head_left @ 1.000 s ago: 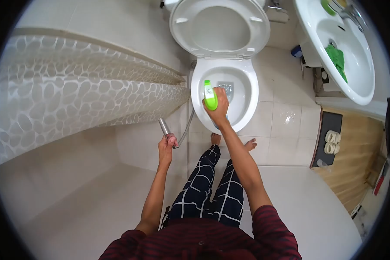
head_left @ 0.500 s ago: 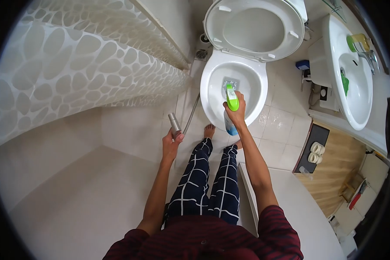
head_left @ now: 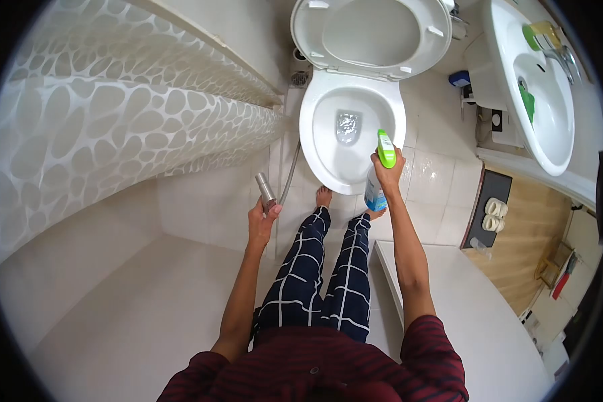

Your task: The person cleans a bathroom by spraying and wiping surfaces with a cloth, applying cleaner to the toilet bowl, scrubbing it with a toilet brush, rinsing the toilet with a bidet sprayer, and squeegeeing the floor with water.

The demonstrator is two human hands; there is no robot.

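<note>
My left hand point(head_left: 261, 222) is wrapped round a silver sprayer head point(head_left: 264, 188) with a hose point(head_left: 292, 175) hanging beside it, left of the toilet. In my right hand point(head_left: 389, 175) is a spray bottle point(head_left: 375, 194) with a green trigger top and a blue lower part, over the right front rim of the toilet bowl point(head_left: 309, 128). The toilet seat point(head_left: 325, 33) and lid are raised. Rippled water shows at the bottom of the bowl.
A patterned shower curtain point(head_left: 100, 127) hangs on the left above a bathtub point(head_left: 134, 301). At the right is a sink point(head_left: 556, 144) holding a green cloth point(head_left: 526, 103). White slippers point(head_left: 494, 214) rest on a dark mat point(head_left: 494, 186). My feet are in front of the toilet.
My right hand has moved to the right with the spray bottle, from over the bowl to its right front rim. The view has shifted slightly; my left hand still holds the sprayer.
</note>
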